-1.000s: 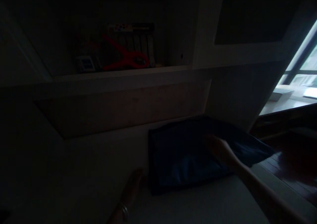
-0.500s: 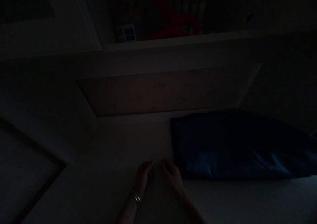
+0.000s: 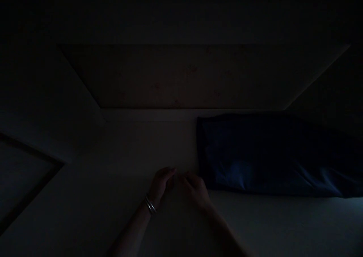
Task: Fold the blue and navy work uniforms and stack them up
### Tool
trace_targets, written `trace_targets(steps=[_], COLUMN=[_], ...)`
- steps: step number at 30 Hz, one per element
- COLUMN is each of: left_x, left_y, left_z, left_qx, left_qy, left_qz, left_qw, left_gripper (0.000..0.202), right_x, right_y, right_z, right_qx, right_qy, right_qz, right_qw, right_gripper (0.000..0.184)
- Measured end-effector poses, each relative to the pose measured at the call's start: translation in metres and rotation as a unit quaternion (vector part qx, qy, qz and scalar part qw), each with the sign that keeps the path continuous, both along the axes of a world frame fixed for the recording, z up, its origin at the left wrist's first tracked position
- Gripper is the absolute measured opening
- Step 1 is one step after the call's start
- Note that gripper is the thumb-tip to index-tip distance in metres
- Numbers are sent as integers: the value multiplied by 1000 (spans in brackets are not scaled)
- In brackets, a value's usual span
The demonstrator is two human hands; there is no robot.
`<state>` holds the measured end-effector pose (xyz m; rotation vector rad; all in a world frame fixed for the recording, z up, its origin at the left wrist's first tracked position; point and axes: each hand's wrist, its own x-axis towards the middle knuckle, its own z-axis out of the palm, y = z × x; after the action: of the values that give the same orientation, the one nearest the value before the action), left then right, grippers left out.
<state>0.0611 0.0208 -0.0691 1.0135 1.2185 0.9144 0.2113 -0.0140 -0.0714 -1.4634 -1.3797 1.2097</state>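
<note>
The scene is very dark. My left hand (image 3: 161, 181), with silvery bangles (image 3: 150, 204) on its wrist, is closed, thumb and fingertips drawn together. Just to the right of it, my right hand (image 3: 196, 189) is curled in a similar pinch. The fingertips of both hands nearly meet over a pale flat surface (image 3: 150, 145). Whatever sits between them, if anything, is too small and dim to make out. A shiny dark blue cloth bundle, perhaps a pillow (image 3: 255, 154), lies beside my right hand, close to its knuckles.
Behind the surface is a recessed back panel (image 3: 170, 77) with a faint floral pattern, edged by a pale ledge (image 3: 150, 115). A panel with a dark strip (image 3: 36, 189) is at the left. Dim side walls flank the recess.
The view has tilted down and come closer, so the upper shelf with the red object has left the picture. Both hands remain close together, with their fingertips slightly nearer each other.
</note>
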Motion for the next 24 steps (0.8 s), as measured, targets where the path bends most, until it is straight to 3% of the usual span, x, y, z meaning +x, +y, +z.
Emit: trace_targets(steps=[7, 13, 24], left_x=[4, 3, 2], left_y=[-2, -2, -2], left_z=[3, 2, 0], left_qx=[-6, 6, 35], left_qy=[-6, 12, 32], left_qz=[-5, -18, -29], left_qw=[1000, 1000, 998], left_gripper=[50, 48, 47], right_x=[4, 4, 4], right_y=[1, -1, -2], right_z=[-2, 0, 0], right_qx=[25, 46, 73], right_qy=[33, 4, -7], right_qz=[25, 73, 94], right_qw=[999, 996, 993], right_gripper=[32, 32, 28])
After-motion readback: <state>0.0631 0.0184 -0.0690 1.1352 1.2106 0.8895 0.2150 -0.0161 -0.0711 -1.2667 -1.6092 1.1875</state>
